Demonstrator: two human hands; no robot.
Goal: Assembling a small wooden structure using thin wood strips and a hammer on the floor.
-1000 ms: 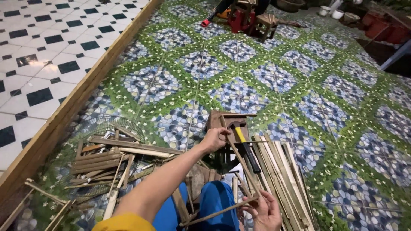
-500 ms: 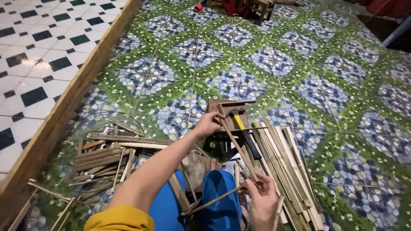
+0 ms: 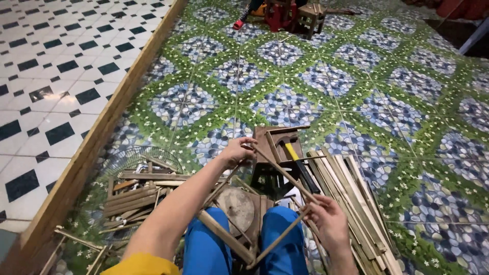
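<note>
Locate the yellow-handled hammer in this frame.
In the head view, the hammer lies on the floor just right of centre, between a small wooden box and a pile of bamboo slats, ahead of the right hand.

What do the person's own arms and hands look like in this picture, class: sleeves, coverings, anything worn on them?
Both hands are bare, with no gloves, rings or watch visible: the left hand and the right hand. The left forearm is uncovered up to a short yellow sleeve at the bottom edge of the picture. The right arm shows only its bare wrist; any sleeve there is out of view.
</note>
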